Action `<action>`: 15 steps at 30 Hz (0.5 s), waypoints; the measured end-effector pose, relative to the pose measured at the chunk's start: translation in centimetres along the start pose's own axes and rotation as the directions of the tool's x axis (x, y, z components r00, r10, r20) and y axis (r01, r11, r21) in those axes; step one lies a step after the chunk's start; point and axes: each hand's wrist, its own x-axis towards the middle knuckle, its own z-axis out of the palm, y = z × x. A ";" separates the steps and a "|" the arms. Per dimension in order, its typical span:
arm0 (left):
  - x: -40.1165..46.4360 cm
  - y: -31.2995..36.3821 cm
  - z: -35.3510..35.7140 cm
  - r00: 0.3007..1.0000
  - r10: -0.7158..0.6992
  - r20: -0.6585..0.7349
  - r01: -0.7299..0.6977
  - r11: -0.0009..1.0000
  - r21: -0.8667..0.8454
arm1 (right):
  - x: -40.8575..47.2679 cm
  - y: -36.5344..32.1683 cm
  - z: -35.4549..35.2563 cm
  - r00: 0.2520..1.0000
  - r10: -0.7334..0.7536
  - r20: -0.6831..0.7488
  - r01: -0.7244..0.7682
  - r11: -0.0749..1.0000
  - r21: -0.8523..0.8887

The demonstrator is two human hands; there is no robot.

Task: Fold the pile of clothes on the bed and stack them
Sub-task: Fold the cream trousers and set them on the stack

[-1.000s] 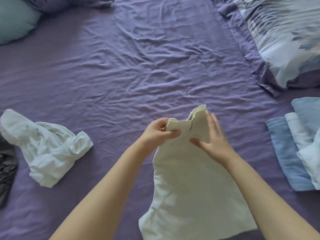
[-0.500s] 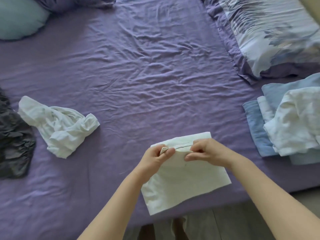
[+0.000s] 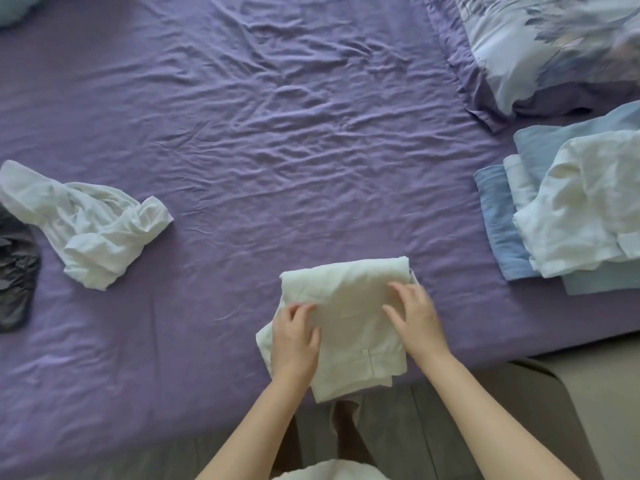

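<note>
Lying at the near edge of the bed (image 3: 242,140): one folded cream garment (image 3: 349,306), its near corner overhanging. Left hand (image 3: 294,344) rests flat on its left part, fingers (image 3: 301,311) straight and together; right hand (image 3: 415,320) presses its right part, fingers straight and slightly spread. Left: crumpled white garment (image 3: 90,223), with a dark garment (image 3: 14,271) just beside it. Right: stack of folded clothes (image 3: 571,209), blue beneath white. Far right: patterned pillow (image 3: 540,46).
</note>
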 end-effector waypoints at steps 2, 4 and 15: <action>1.3 0.8 -0.4 1.000 0.005 -0.020 -0.004 0.998 0.057 | 0.8 -0.4 -0.2 0.984 0.119 -0.130 -0.111 0.991 0.072; 3.0 1.5 -0.3 0.996 0.053 0.070 -0.067 0.972 0.227 | 1.8 -1.1 -0.2 0.975 0.206 -0.085 -0.182 0.956 0.229; 6.8 2.4 4.1 0.856 0.303 0.420 -0.507 0.657 0.558 | 7.1 -3.1 -0.9 0.927 0.299 -0.228 -0.148 0.848 0.509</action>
